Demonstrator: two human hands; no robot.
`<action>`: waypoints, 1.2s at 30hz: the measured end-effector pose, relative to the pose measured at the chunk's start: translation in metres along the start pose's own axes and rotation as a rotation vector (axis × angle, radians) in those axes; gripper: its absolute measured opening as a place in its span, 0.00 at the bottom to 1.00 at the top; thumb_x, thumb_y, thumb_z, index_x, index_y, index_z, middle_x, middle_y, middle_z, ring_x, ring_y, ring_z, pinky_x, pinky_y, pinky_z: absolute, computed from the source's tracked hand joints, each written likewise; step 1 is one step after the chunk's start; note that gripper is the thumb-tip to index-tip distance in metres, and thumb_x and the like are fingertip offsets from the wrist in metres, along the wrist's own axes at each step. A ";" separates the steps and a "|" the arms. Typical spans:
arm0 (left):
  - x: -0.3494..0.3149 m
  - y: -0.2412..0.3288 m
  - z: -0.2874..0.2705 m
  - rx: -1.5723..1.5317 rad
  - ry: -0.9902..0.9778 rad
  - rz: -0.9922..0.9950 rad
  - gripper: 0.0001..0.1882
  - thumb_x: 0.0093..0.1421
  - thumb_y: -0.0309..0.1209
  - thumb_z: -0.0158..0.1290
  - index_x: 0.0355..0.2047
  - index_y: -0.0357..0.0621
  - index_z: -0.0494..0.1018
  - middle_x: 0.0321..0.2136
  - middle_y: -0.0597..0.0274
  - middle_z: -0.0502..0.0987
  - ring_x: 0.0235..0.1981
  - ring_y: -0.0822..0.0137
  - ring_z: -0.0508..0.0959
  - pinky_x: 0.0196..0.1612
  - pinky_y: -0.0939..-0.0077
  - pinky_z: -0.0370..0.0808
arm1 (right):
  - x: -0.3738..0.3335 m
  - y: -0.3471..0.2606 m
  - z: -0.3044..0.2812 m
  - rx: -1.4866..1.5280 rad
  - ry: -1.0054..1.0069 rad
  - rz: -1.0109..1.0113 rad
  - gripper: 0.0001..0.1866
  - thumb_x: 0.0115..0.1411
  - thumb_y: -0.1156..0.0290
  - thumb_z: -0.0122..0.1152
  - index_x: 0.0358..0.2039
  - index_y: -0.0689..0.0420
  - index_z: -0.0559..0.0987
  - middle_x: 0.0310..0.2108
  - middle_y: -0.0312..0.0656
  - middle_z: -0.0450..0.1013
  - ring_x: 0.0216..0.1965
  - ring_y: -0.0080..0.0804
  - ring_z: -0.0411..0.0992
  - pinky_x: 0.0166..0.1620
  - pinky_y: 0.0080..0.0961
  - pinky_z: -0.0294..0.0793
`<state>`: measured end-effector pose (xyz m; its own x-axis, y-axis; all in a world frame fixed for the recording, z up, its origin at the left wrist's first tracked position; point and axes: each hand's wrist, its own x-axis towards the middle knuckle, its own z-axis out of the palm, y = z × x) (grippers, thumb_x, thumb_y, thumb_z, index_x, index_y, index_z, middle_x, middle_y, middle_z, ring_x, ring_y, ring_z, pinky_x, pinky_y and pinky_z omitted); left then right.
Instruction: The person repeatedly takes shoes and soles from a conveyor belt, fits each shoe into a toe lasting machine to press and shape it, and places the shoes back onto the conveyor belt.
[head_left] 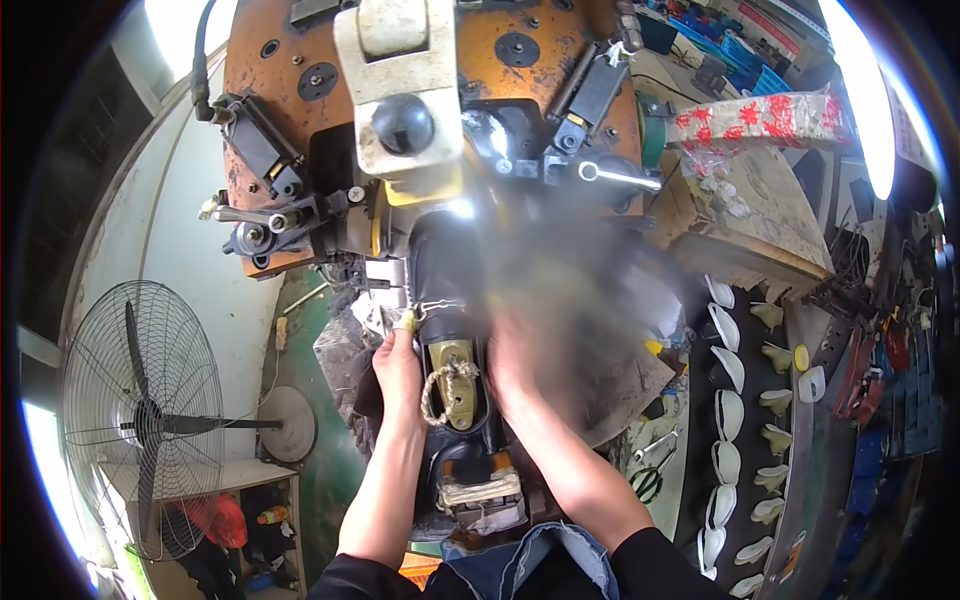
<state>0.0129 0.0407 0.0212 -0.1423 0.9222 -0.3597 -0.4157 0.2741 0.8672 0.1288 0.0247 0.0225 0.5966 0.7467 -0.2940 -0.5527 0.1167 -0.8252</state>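
A black shoe upper (443, 275) on a yellowish last (455, 385) sits in the jaws of a big orange machine (400, 110). A loop of cord (445, 385) hangs from the last. My left hand (398, 368) grips the shoe's left side, with a yellow cover on one fingertip. My right hand (515, 365) is blurred with motion at the shoe's right side; whether it grips the shoe I cannot tell.
A standing fan (140, 420) is at the lower left. On the right, a black rack (755, 420) carries several white and yellow shoe parts. A worn box (745, 215) and a red-and-white patterned roll (765, 120) sit at the upper right. Pliers (650, 480) lie nearby.
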 end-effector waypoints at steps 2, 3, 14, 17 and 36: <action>0.003 -0.004 0.001 -0.012 -0.020 0.063 0.12 0.63 0.37 0.53 0.35 0.40 0.75 0.29 0.68 0.77 0.27 0.79 0.73 0.30 0.84 0.69 | 0.001 0.001 -0.001 -0.072 -0.008 -0.076 0.16 0.61 0.71 0.56 0.17 0.58 0.70 0.16 0.25 0.62 0.19 0.11 0.54 0.23 0.17 0.52; 0.001 -0.005 0.003 0.010 -0.021 0.056 0.13 0.64 0.38 0.53 0.35 0.40 0.75 0.28 0.69 0.77 0.26 0.80 0.72 0.29 0.84 0.68 | 0.000 0.001 -0.004 -0.110 -0.004 -0.114 0.15 0.62 0.70 0.56 0.17 0.58 0.70 0.17 0.25 0.62 0.19 0.12 0.54 0.23 0.17 0.54; -0.032 -0.265 -0.179 1.472 -0.898 0.338 0.20 0.56 0.37 0.56 0.47 0.42 0.72 0.41 0.56 0.77 0.47 0.58 0.75 0.47 0.65 0.72 | 0.143 0.019 -0.258 -0.894 0.213 0.216 0.18 0.58 0.62 0.55 0.35 0.68 0.78 0.33 0.61 0.75 0.39 0.57 0.73 0.43 0.40 0.71; -0.041 -0.256 -0.209 1.506 -0.917 0.440 0.19 0.55 0.36 0.56 0.46 0.43 0.72 0.40 0.55 0.77 0.46 0.56 0.75 0.48 0.64 0.72 | 0.121 0.012 -0.264 -1.303 0.096 -0.029 0.17 0.59 0.63 0.52 0.37 0.65 0.78 0.36 0.60 0.74 0.43 0.60 0.72 0.44 0.45 0.71; -0.227 -0.102 0.151 0.627 -1.130 0.227 0.21 0.67 0.44 0.46 0.34 0.34 0.70 0.30 0.72 0.69 0.33 0.78 0.64 0.38 0.81 0.64 | -0.166 -0.100 -0.325 0.246 -0.413 0.176 0.39 0.52 0.71 0.67 0.62 0.61 0.59 0.52 0.40 0.67 0.53 0.27 0.65 0.55 0.29 0.66</action>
<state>0.2233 -0.1550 0.0659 0.8004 0.5985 0.0345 0.0466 -0.1196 0.9917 0.2741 -0.3240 -0.0026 0.2301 0.9595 -0.1623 -0.7742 0.0794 -0.6280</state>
